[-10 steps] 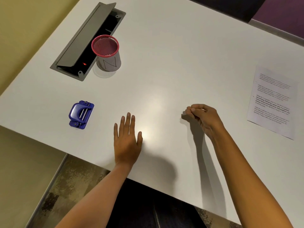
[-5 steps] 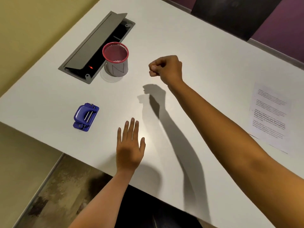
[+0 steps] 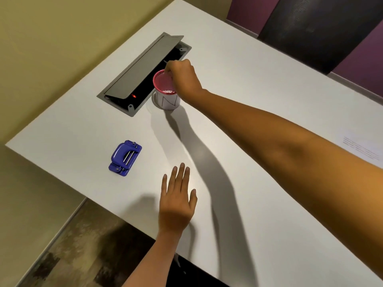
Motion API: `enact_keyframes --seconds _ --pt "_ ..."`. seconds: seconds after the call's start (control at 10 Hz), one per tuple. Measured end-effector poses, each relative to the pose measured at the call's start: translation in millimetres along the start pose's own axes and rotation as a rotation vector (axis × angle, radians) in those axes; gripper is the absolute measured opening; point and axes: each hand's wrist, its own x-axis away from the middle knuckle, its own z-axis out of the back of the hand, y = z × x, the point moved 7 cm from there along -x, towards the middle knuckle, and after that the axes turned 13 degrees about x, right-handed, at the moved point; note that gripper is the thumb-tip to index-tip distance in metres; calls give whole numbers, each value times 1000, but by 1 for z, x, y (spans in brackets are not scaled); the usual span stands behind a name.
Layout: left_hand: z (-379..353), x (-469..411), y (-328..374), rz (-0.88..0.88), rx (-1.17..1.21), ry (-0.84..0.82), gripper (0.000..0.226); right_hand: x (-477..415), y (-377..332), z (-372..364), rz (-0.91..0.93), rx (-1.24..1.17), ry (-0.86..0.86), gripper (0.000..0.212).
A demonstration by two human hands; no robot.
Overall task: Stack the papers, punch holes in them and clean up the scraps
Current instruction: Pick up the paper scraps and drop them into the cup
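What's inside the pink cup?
Small white paper bits lie at the bottom of the pink cup. The right hand hangs over its rim and covers part of the inside, so anything under it is hidden.

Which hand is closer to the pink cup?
The right hand. It hovers right over the pink cup, fingers pinched together. The left hand lies flat on the table, far from it.

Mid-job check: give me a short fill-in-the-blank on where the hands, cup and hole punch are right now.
1. The right hand is bunched over the mouth of the red-rimmed ____.
2. The left hand lies ____ on the white table, fingers spread.
3. The hole punch is coloured ____.
4. Beside the cup, the grey floor-box lid in the table stands ____.

Missing words: cup; flat; blue; open
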Motion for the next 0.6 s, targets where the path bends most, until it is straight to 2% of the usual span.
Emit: enact_keyframes --seconds 0.2,0.4,0.6 --pt "2 0 2 -16 15 24 57 -7 3 4 1 41 -15 24" --pt "1 0 1 -6 6 24 57 -2 18 10 -105 -97 7 25" --pt "4 -2 4 -46 -26 28 57 56 57 24 -276 -301 211 18"
